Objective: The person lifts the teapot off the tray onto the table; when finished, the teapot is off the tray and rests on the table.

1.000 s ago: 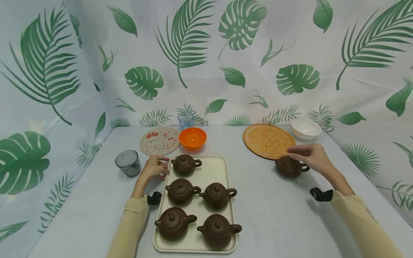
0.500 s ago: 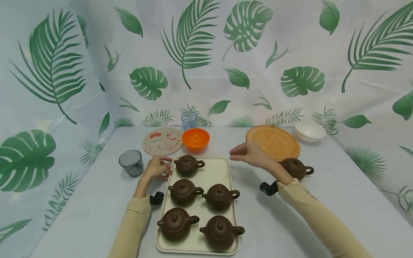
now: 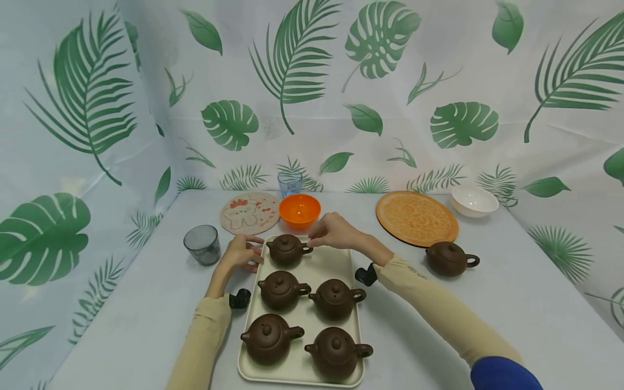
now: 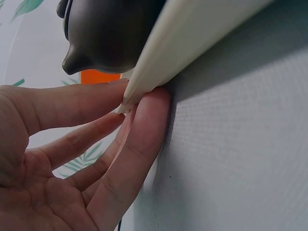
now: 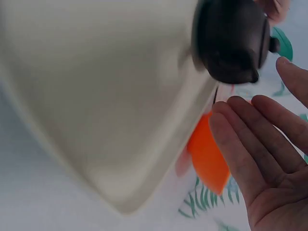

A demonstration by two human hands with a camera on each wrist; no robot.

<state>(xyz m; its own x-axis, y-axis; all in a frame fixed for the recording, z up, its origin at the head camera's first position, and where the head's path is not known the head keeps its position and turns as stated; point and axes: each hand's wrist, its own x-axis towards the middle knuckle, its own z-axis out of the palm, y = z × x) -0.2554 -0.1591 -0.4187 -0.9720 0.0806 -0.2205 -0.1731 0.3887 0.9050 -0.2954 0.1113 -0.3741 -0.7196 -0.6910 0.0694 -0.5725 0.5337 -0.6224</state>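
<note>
Several dark brown clay teapots with lids stand on a cream rectangular tray in the head view. My left hand holds the tray's left rim near its far corner. In the left wrist view its fingertips meet at that rim, below a teapot's spout. My right hand hovers over the tray's far end, by the handle of the farthest teapot. The right wrist view shows its fingers extended, apart from the teapot and holding nothing. Another brown teapot stands on the table at the right.
An orange bowl sits just beyond the tray, with a blue glass behind it. At the left are a grey glass and a rabbit-patterned round mat. At the right are an orange round mat and a white bowl.
My right hand has left the teapot at the right and swung left to the tray's far end. The left hand stays at the tray's rim. The head view has shifted slightly.
</note>
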